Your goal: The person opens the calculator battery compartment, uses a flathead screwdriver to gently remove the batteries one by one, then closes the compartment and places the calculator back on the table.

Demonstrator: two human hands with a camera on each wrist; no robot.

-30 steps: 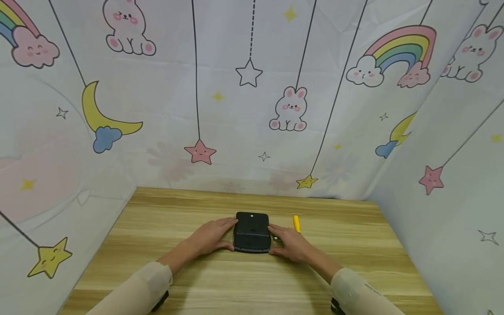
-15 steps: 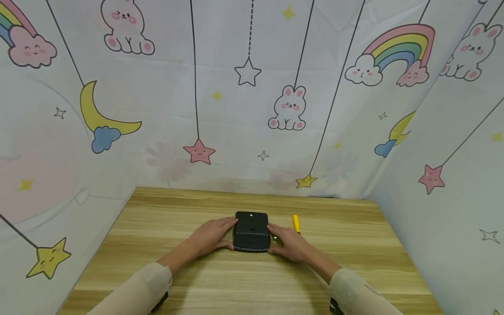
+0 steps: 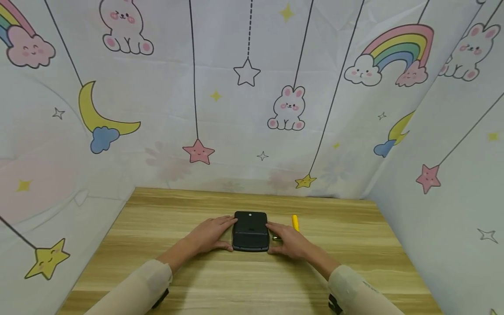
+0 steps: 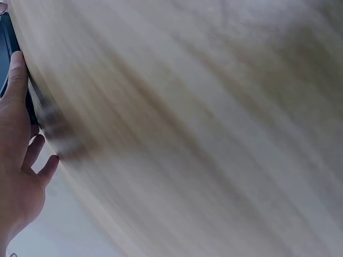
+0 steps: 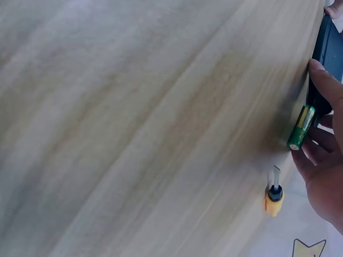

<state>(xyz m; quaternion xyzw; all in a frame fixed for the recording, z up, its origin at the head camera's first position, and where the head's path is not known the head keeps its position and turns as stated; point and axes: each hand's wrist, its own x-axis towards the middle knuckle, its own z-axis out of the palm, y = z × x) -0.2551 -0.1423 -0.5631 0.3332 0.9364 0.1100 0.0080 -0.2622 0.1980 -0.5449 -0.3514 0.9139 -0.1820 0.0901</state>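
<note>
A black flat device [image 3: 250,225] with rounded corners lies on the wooden table, a small white dot near its far edge and a step across its middle; its exact kind is unclear. My left hand [image 3: 208,235] touches its left edge with nearly straight fingers and thumb. On the opposite edge rest the fingertips and thumb of my right hand [image 3: 289,241]. Beside the right hand's fingers lies a green battery [image 5: 302,127], mostly hidden in the head view. A screwdriver [image 5: 274,199] with a yellow handle lies beyond that hand.
The wooden table [image 3: 252,284] has its far edge against a white curtain [image 3: 165,109] printed with rabbits, stars and rainbows. Curtain also hangs along the left and right sides.
The whole head view has shifted very slightly left. Both hands stay at the device's edges, and the device, battery and screwdriver keep their places.
</note>
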